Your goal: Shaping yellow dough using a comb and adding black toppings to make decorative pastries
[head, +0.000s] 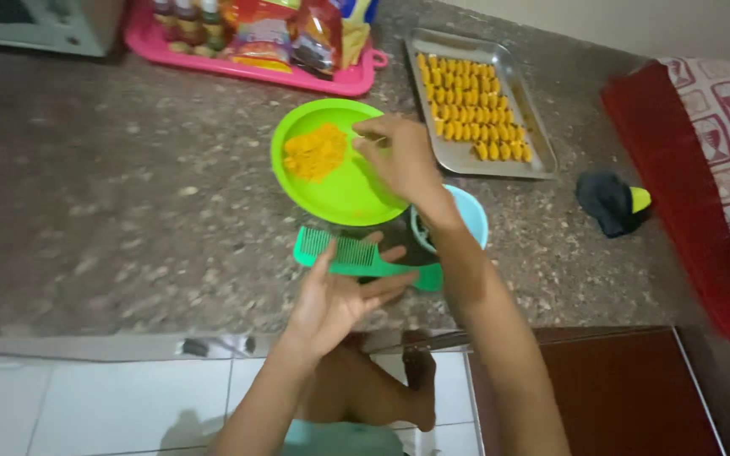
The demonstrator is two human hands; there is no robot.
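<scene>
The left hand (340, 300) lies nearest, palm up and fingers spread wide, holding nothing; its fingertips touch the green comb (356, 253) that rests on the stone counter (111, 211) just at its 12 o'clock. Beyond the comb, at 1 o'clock from that hand, a pale blue bowl (473, 215) sits half hidden under the right forearm. The right hand (399, 156) reaches over the green plate (340, 198), fingers pinched narrow at the edge of the yellow dough (314, 152), which lies at 9 o'clock from the fingertips, close beside them. Whether a bit is already pinched off I cannot tell. A good pinch would, I judge, take a small, even piece from the heap's near edge, while the open palm waits level to receive it. Farther off, at 2 o'clock from the plate, a steel tray (466, 160) holds rows of shaped yellow pieces (471, 105). At 11 o'clock a pink tray (247, 67) carries bottles and packets.
</scene>
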